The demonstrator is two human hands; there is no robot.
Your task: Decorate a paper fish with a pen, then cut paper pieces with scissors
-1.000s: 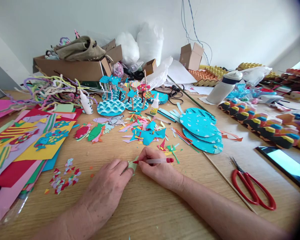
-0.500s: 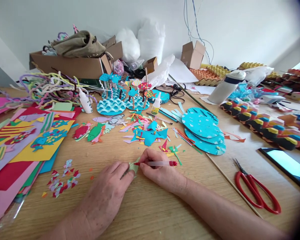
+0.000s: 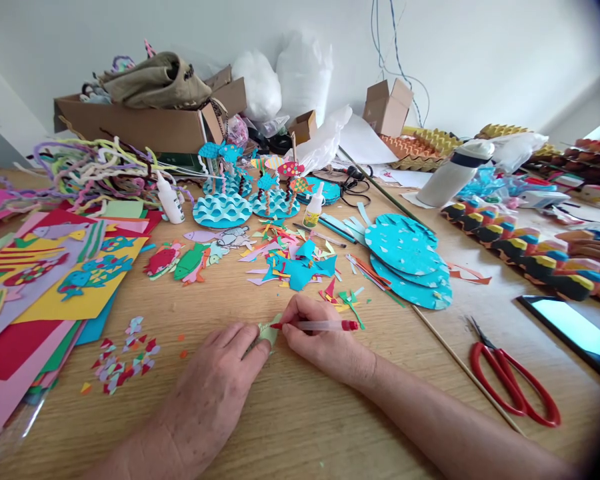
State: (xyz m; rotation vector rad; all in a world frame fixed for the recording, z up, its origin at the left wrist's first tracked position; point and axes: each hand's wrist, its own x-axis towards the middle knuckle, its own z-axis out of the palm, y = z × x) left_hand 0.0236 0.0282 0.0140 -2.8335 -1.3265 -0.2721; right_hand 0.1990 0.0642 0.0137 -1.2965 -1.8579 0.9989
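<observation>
A small pale green paper cutout (image 3: 272, 333) lies on the table, partly hidden under my fingers. My left hand (image 3: 225, 360) grips it at its left side, thumb and fingers closed about it. In my right hand (image 3: 315, 340) is a red felt-tip pen (image 3: 323, 326), pinched near its tip, which meets the cutout where dark marks show. Coloured paper scraps (image 3: 300, 267) are heaped just beyond both hands. To the left of my left hand lies a scatter of tiny paper bits (image 3: 125, 360).
Red-handled scissors (image 3: 515, 380) and a thin wooden stick (image 3: 460, 363) lie right of my right arm. Blue paper discs (image 3: 400, 247), a glue bottle (image 3: 313, 210) and paper fish (image 3: 193, 263) are farther back. Coloured sheets (image 3: 90, 300) are stacked at left.
The pen tip and my right hand have shifted very slightly right along the cutout. My left hand stays in place on it. The view has tilted a little.
</observation>
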